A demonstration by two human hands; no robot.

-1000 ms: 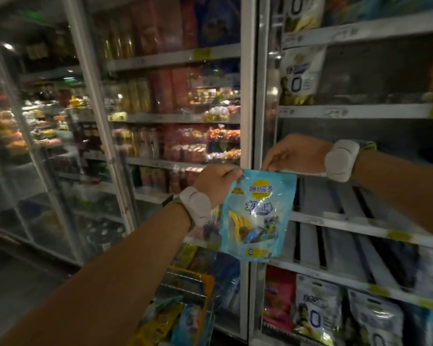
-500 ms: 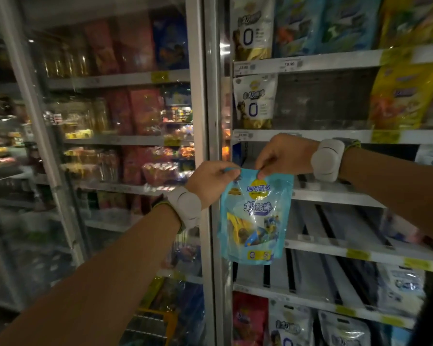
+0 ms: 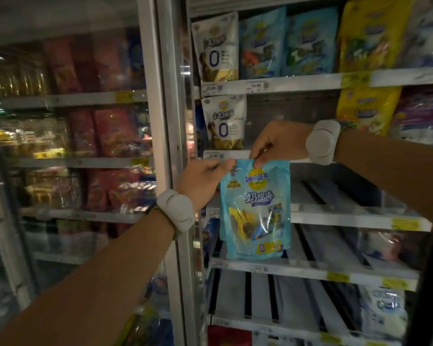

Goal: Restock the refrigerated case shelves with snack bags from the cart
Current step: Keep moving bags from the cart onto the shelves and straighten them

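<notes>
A light blue snack bag [image 3: 256,213] hangs upright in front of the open case. My left hand [image 3: 200,182] pinches its top left corner and my right hand [image 3: 278,143] pinches its top edge near the middle. The bag's bottom is level with the front rail of a bare shelf [image 3: 310,269]. Another bare shelf [image 3: 348,216] lies just behind the bag's upper half. Both wrists wear pale bands.
White bags [image 3: 223,123] and blue bags [image 3: 263,43] stand on upper shelves, yellow bags [image 3: 365,108] at right. A metal door post [image 3: 170,146] stands just left of the bag, with a closed glass door [image 3: 68,146] beyond. The cart's bags [image 3: 148,328] show at the bottom.
The view has swung right and up, bringing the open case's shelves to the middle. Both hands keep hold of the blue bag, which now hangs closer to the bare shelves.
</notes>
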